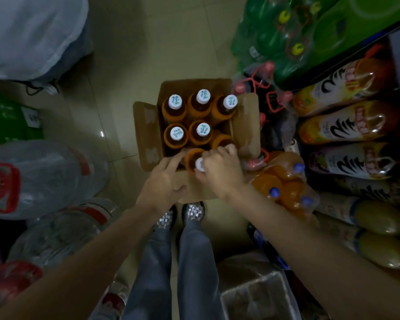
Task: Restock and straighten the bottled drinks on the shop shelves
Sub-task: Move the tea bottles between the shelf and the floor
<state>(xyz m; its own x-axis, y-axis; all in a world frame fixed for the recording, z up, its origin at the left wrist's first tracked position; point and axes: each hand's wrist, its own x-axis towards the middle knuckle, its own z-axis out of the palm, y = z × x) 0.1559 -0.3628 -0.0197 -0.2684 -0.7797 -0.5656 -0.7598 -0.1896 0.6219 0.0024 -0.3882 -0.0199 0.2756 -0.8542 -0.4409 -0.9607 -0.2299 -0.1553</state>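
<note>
- An open cardboard box (pixel 219 87) stands on the tiled floor (pixel 148 42), its flaps folded outward; it serves here as the landmark.
- Inside the box stand orange-brown bottled drinks with white printed caps: three along the far row (pixel 203 97), two more in the middle row (pixel 176 133).
- At the near edge of the box, one tilted bottle (pixel 192 158) shows its white cap next to the right hand (pixel 219 168), whose grip is curled narrow round that bottle's neck and cap.
- The left hand (pixel 162 181) rests on the near flap of the box, its fingers reaching over the rim toward the same bottle; its grip is fairly wide and relaxed, closing on nothing that I can tell.
- Right of the box lie shrink-wrapped packs of orange soda (pixel 284 181) with blue caps, and beyond them large bottles (pixel 346 125) lying on their sides.
- Beyond the box to the right sit wrapped green bottles (pixel 277 42).
- Left of the box stand big clear water jugs (pixel 44 172) with red handles.
- Just near of the box, the person's shoes (pixel 193 212) and jeans show.
</note>
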